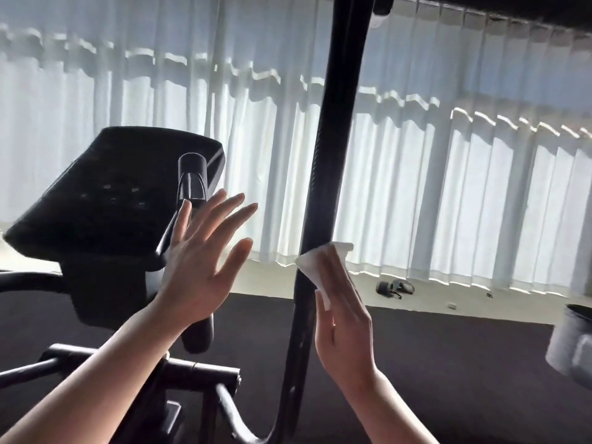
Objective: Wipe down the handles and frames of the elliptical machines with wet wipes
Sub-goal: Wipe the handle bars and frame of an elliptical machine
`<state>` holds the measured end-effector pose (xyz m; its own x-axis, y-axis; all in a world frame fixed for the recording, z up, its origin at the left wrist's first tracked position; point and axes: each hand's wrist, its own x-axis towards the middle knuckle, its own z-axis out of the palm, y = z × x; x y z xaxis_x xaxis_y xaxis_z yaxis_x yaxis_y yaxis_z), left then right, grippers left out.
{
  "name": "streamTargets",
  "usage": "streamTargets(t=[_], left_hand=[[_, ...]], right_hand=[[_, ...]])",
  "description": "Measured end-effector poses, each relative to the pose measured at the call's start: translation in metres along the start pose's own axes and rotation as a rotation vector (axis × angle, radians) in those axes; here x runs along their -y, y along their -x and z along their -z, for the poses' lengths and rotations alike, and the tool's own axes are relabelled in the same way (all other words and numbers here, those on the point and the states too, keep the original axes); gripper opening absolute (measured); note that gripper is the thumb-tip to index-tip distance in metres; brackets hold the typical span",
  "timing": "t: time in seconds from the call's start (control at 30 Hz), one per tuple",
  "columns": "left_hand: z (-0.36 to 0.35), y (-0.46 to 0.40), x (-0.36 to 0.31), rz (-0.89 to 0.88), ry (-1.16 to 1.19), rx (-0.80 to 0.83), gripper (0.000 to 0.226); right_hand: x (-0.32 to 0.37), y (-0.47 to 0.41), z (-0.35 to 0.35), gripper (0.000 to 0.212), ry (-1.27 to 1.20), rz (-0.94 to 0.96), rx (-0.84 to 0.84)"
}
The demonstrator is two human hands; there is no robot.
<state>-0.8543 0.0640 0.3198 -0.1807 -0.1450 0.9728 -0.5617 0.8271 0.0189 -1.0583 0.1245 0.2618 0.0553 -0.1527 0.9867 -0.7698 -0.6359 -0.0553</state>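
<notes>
While right hand (344, 318) presses wet wipe (315, 267) flat against handle bar (320, 174) | left hand (200, 254) grip released, fingers spread

I see the left hand (205, 261) raised with palm forward and fingers spread straight, holding nothing, while the right hand (344, 315) stands edge-on, fingers extended upward and pressed flat, both bare forearms reaching up from below.
</notes>
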Motion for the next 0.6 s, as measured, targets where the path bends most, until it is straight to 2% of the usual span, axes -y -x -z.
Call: streamTargets(t=[0.13, 0.27, 0.37, 0.43, 0.5, 0.6], left_hand=[[0.022, 0.007, -0.002, 0.084, 0.141, -0.216, 0.032], [0.056, 0.015, 0.012, 0.209, 0.137, -0.294, 0.023], [0.076, 0.022, 0.028, 0.276, 0.133, -0.322, 0.024], [0.084, 0.027, 0.034, 0.294, 0.157, -0.327, 0.024], [0.087, 0.032, 0.037, 0.311, 0.185, -0.320, 0.023], [0.089, 0.038, 0.036, 0.337, 0.192, -0.295, 0.023]], right_hand=[[0.044, -0.063, -0.024, 0.046, -0.026, 0.177, 0.017], [0.077, -0.141, -0.077, 0.041, 0.038, 0.175, 0.103], [0.077, -0.178, -0.110, 0.031, 0.137, 0.130, 0.388], [0.068, -0.171, -0.117, 0.028, 0.138, 0.200, 0.468], [0.066, -0.141, -0.113, 0.029, 0.082, 0.265, 0.419], [0.074, -0.078, -0.108, 0.021, 0.169, 0.351, 0.411]])
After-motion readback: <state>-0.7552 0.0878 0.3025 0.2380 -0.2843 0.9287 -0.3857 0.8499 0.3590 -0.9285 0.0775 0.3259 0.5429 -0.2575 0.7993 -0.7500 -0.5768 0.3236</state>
